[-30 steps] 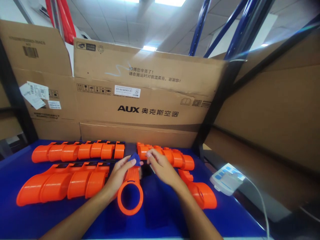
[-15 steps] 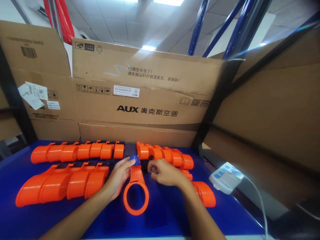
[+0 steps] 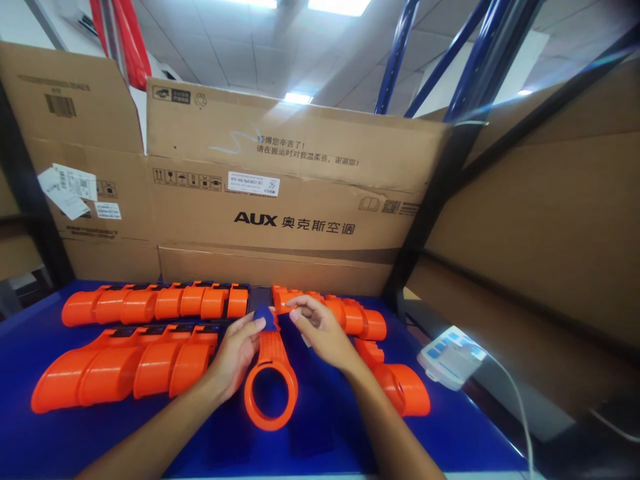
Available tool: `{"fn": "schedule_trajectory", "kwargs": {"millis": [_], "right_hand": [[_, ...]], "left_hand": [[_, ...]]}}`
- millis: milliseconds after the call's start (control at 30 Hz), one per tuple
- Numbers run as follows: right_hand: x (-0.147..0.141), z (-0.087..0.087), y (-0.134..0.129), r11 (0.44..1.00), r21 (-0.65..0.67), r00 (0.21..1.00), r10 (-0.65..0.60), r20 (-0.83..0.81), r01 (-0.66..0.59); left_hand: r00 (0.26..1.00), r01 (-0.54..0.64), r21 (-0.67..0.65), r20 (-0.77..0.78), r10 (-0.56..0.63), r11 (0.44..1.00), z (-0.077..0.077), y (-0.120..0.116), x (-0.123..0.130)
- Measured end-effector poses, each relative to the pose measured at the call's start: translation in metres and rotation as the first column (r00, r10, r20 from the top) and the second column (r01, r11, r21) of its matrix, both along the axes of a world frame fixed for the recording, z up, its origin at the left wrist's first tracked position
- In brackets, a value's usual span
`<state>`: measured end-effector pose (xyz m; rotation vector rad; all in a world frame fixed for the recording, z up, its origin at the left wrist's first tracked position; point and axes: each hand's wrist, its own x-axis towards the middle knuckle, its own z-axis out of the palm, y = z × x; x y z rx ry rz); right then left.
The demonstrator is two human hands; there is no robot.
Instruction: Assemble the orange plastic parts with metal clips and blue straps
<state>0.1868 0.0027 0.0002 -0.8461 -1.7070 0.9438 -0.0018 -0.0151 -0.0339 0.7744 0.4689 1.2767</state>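
Head view: the orange ring piece (image 3: 273, 348) is over the blue table (image 3: 360, 447), ring end towards the person.
Left hand (image 3: 239, 352): thumb and fingers pinch the blue part (image 3: 265, 317) at its far end.
Right hand (image 3: 324, 335): fingers are bent, near the blue part; whether they grip something, I cannot tell.
Orange body: probably light, stiff plastic; the glossy surface may slip a little.
Ribbed neck: seems a good place to hold firmly.

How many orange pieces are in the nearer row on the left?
4: leftmost piece, second piece and third piece running rightward, then fourth piece nearest the left hand, whose forearm may hide more.
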Motion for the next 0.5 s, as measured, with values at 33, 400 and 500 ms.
{"fn": "schedule_trajectory", "kwargs": {"millis": [33, 400, 500], "right_hand": [[-0.0003, -0.0005, -0.0001, 1.000, -0.004, 1.000, 0.010, 0.005, -0.010], [-0.0060, -0.0034, 0.0009, 0.999, 0.010, 0.996, 0.035, 0.077, -0.036], [-0.0038, -0.0018, 0.0013, 1.000, 0.027, 1.000, -0.009, 0.026, 0.008]], "left_hand": [[1.000, -0.008, -0.007, 0.021, 0.008, 1.000, 0.0015, -0.0001, -0.0004], [0.990, -0.104, 0.039, 0.097, 0.100, 0.994, -0.0003, 0.0030, -0.0020], [0.978, -0.203, 0.078, 0.072, 0.198, 0.976, -0.0034, 0.0063, -0.0006]]}}
